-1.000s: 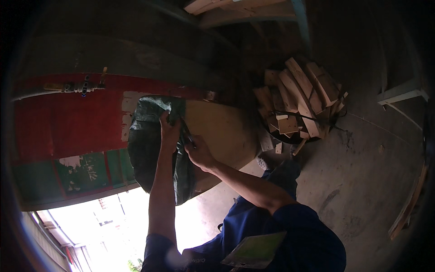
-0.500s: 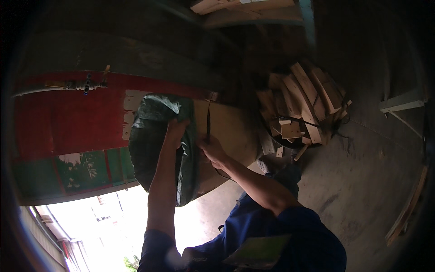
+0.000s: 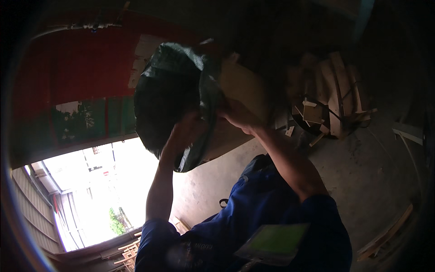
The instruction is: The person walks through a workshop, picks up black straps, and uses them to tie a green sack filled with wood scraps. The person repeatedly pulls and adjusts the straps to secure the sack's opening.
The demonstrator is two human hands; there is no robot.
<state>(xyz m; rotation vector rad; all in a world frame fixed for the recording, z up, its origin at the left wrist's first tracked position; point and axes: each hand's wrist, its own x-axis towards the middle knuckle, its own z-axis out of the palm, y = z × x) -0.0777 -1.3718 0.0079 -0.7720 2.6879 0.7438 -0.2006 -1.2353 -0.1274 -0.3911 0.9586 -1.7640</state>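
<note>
A dark green plastic sheet (image 3: 165,86), sack-like and creased, stands out in front of me, with a folded edge running down its right side. Behind that edge is a pale tan, board-like piece (image 3: 244,84). My left hand (image 3: 186,129) is in shadow against the green sheet, its fingers curled at the fold. From the right, my right hand (image 3: 238,115) reaches to the same edge, closed on the sheet, its fingertips partly hidden. The dark strap that was in my right hand cannot be made out now.
Wood offcuts (image 3: 335,90) fill a round container on the right. A red and green painted wall (image 3: 68,68) with a pipe and valve (image 3: 93,26) is at left. Bright daylight comes through an opening below it. A long timber piece (image 3: 387,233) lies at lower right.
My view has shifted, and the sheet sits higher in it. My right hand has gone from the dark strap to the sheet's folded edge. Both hands are closer together.
</note>
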